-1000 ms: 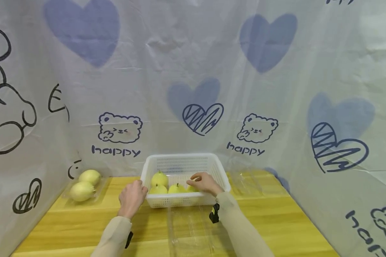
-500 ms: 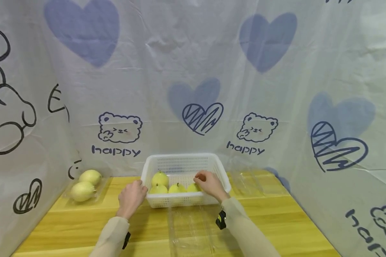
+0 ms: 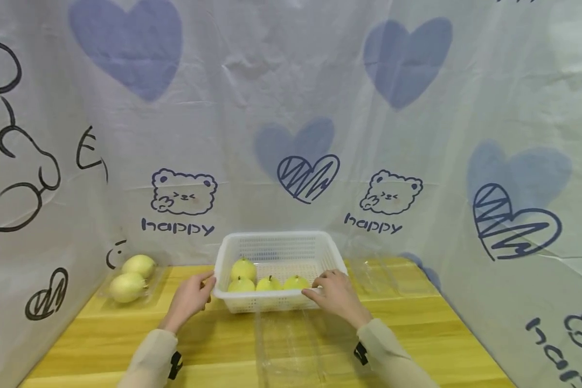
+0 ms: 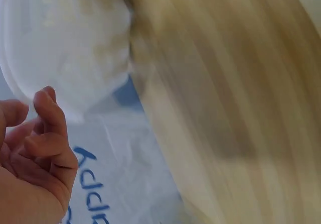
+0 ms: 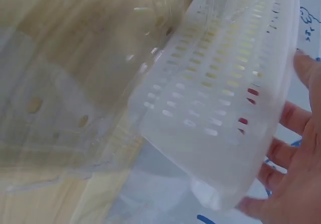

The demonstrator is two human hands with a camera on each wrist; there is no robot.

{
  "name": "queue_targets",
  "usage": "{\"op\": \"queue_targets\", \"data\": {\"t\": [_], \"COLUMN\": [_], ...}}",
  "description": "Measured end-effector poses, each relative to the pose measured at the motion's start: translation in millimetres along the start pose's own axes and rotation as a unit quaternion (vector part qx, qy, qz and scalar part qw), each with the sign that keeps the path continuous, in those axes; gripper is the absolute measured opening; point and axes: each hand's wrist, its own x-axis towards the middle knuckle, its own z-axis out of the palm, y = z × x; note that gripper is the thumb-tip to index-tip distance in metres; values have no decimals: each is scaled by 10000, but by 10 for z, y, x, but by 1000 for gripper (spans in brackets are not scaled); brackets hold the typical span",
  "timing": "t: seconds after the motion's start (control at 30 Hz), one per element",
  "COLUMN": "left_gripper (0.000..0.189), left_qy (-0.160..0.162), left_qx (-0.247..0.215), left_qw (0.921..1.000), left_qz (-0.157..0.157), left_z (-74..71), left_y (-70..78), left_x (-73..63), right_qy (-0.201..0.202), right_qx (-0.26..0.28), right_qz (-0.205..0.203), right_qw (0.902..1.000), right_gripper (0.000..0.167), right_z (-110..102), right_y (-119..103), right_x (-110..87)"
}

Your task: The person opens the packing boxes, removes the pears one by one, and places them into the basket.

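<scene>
Yellow wood-grain tabletop bears a basket, its rim hooked by the right hand's curled fingers at four o'clock and met by the left hand at nine, whose grip I cannot tell. White, perforated plastic, it holds four yellow pears with dark stems. Clear plastic containers lie at three and six o'clock, two pale yellow fruits at nine.

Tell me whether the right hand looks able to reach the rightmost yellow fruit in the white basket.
Probably yes: the right hand is at the near right corner of the basket, close to that fruit, with no lid over it.
</scene>
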Motion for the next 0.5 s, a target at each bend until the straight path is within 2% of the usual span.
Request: {"op": "queue_targets", "data": {"t": [0.1, 0.23, 0.4, 0.5], "left_gripper": [34, 28, 24, 25], "left_qy": [62, 205, 341, 272], "left_qx": [86, 451, 847, 963], "left_qw": [9998, 9985, 9953, 9946], "left_qz": [140, 217, 321, 291], "left_z": [-80, -216, -313, -333], "left_y": [-98, -220, -365, -444], "left_x": [26, 20, -28, -53], "right_qy": [213, 332, 298, 265], "right_qx": [46, 256, 469, 581], "right_qz": [69, -41, -49, -37], "right_qw": [9997, 9991, 9984, 9980], "right_gripper": [34, 25, 23, 21], "right_z": [-47, -76, -68, -62], "right_y": [25, 41, 55, 61], "right_x": [-57, -88, -104, -115]}}
